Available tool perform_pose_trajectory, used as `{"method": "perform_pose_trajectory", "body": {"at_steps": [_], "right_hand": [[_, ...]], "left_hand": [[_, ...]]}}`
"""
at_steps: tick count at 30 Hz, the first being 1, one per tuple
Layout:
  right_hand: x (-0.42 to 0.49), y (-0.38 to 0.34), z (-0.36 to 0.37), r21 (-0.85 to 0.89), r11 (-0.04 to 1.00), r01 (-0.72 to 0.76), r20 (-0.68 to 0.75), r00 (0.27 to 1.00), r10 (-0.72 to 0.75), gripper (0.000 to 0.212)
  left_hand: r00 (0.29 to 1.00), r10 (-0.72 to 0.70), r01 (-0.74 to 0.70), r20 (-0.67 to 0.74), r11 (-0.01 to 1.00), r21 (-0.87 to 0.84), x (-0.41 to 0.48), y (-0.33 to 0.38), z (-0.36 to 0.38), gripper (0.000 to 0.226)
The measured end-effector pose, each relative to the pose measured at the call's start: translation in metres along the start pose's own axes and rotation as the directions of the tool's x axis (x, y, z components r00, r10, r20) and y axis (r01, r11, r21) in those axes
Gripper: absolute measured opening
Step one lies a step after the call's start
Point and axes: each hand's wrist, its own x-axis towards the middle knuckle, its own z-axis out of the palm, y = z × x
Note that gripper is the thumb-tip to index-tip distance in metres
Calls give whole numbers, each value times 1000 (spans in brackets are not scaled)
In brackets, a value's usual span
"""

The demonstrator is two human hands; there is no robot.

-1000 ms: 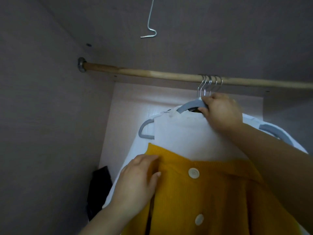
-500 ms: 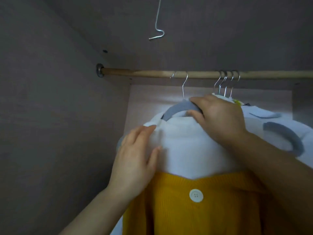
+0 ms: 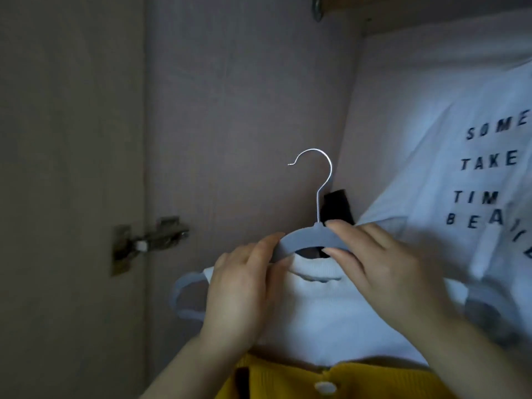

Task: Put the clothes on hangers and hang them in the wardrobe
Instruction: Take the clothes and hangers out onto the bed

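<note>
The T-shirt (image 3: 449, 156) hanging at the right carries dark capitals in four rows: "SOME", "TAKE", "TIM" and "BEA", each row cut off by folds or the frame edge; a few more letters run slanted below and cannot be read.

Both hands hold the grey hanger (image 3: 309, 240) in front of the wardrobe's left corner. The left hand (image 3: 241, 292) grips the hanger's left arm, fingers curled over the top and thumb beneath. The right hand (image 3: 385, 275) pinches the bar just right of the neck, forefinger on top and thumb under it. The forearms come up from the bottom edge. A white top (image 3: 316, 315) sits on the hanger, its collar just under the bar, and a yellow garment (image 3: 276, 381) with a white button (image 3: 325, 387) lies below it.

Half a second ago the hook (image 3: 324, 171) was over the rod (image 3: 374, 4); now it stands free and upright, well below the rod, which shows only at the top edge. The left hand, then flat on the top's shoulder, has moved onto the hanger. The view has dropped, so the printed T-shirt and a door hinge (image 3: 149, 240) at the left have come into sight
</note>
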Motion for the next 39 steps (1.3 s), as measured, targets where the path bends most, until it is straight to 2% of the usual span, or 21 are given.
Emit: {"method": "perform_pose_trajectory", "body": {"at_steps": [6, 13, 16, 20, 23, 27, 33, 39], "right_hand": [[-37, -64, 22, 332, 943, -26, -38, 998, 40, 28], [-65, -172, 11, 666, 743, 68, -24, 997, -70, 32], [-66, -227, -9, 796, 596, 103, -40, 992, -117, 33], [-62, -306, -44, 938, 301, 170, -114, 975, -193, 31], [-55, -370, -78, 980, 105, 172, -140, 957, -255, 30], [-48, -459, -125, 982, -76, 171, -186, 941, -283, 32], [-32, -601, -194, 938, -308, 162, -286, 862, -419, 36], [-7, -736, -265, 855, -500, 138, -390, 807, -444, 40]], "left_hand": [[994, -107, 112, -31, 970, 217, -74, -17, -37, 34], [920, -359, 392, -157, 846, 362, -192, -18, -114, 29], [870, -404, 492, -284, 756, 432, -240, -14, -157, 27], [797, -383, 595, -467, 631, 498, -300, -4, -220, 27], [723, -369, 684, -584, 503, 529, -340, 4, -272, 29], [623, -315, 778, -716, 336, 530, -390, 11, -344, 30], [521, -257, 852, -814, 94, 515, -461, 7, -463, 34], [432, -206, 887, -878, -80, 455, -519, -1, -578, 34]]}}
